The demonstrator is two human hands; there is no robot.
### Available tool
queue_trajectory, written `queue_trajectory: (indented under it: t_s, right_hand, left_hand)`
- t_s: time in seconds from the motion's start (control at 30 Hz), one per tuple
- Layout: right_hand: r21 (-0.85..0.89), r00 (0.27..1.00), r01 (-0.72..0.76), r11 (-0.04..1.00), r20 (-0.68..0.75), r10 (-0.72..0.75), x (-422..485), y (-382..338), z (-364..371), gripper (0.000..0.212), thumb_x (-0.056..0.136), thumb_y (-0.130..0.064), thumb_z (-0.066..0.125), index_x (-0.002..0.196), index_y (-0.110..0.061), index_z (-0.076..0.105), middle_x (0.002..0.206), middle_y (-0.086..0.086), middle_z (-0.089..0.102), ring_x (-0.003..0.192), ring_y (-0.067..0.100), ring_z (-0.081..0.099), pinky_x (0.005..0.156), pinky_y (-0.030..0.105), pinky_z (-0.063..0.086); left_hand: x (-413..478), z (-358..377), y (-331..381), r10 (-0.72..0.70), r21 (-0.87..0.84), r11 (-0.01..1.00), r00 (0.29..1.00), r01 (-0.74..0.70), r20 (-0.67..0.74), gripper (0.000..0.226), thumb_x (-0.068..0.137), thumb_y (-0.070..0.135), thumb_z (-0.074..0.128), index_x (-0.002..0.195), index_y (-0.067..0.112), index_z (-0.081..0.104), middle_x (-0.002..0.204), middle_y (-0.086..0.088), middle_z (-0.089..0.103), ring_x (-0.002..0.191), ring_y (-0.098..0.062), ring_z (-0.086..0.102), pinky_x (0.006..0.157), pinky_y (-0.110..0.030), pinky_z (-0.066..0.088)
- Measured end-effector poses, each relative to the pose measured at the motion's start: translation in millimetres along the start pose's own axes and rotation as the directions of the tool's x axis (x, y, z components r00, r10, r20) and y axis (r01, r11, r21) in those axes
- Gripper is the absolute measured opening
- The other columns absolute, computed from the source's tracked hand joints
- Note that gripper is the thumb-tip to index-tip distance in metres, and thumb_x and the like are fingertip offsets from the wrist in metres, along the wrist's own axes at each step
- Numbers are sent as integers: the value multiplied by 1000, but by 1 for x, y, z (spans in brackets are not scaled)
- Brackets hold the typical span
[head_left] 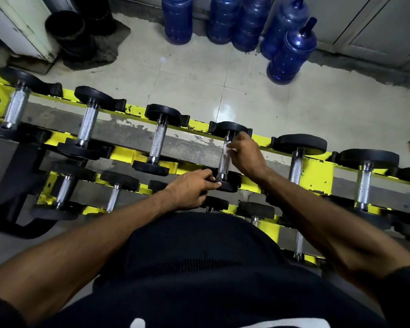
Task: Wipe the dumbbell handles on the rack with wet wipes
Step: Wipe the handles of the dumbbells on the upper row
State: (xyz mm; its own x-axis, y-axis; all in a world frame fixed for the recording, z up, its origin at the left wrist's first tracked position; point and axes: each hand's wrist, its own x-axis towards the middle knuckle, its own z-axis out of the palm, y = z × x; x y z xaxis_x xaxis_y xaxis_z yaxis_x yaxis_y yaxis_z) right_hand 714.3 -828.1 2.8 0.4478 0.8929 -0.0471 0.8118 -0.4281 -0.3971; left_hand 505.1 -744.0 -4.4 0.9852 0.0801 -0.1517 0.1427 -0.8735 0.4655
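Observation:
A yellow rack (320,176) carries a top row of black-ended dumbbells with chrome knurled handles. My right hand (245,153) pinches a white wet wipe (229,147) against the upper part of the fourth dumbbell's handle (222,164). My left hand (192,189) grips the near black end (225,185) of that same dumbbell, fingers curled over its edge. Much of the wipe is hidden inside my fingers.
More dumbbells sit left (158,140) and right (296,166) of it on the top row, with smaller ones on a lower tier (114,197). Several blue water jugs (291,55) and stacked black weight plates (69,31) stand on the tiled floor beyond the rack.

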Motion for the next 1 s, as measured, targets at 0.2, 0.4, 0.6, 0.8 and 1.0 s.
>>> queue_trajectory:
  t_s: [0.2,0.4,0.6,0.8,1.0]
  right_hand:
    - [-142,876,322,936,419,-238,-2,-12,2,22,94,-28,63,110,-15,70,108,2,53,97,21,59,69,28,42]
    - [-364,965,222,905,216,-150,9,-29,-5,24,96,-30,60,104,-11,71,109,7,56,104,24,53,69,31,39]
    - [-224,862,327,918,468,-193,16,-39,-12,14,91,-10,59,100,-6,70,102,5,50,93,28,60,67,29,41]
    - [-399,872,389,830,450,-193,23,-51,-11,20,91,-8,60,108,-7,70,110,9,63,102,29,60,73,35,50]
    - [-348,907,309,885,388,-164,29,-45,-12,19,88,-7,62,105,-9,70,109,9,63,97,29,63,73,34,50]
  left_hand:
    - [2,-4,-1,10,-9,1000,1000,-10,0,49,97,26,57,145,31,50,121,1,50,109,-13,49,89,-26,45]
    - [3,-7,0,13,-14,1000,1000,-13,13,49,97,25,58,145,31,50,119,1,50,107,-12,49,89,-27,47]
    - [3,-9,0,20,-11,1000,1000,-19,18,49,97,24,58,145,31,51,120,1,51,108,-13,49,88,-26,46]
    - [3,-8,1,9,-14,1000,999,-8,32,49,96,25,59,144,30,52,119,2,50,108,-14,50,90,-29,48]
    - [3,-8,1,7,-11,1000,1000,-7,30,49,97,25,58,145,30,50,121,2,50,108,-13,49,91,-28,47]
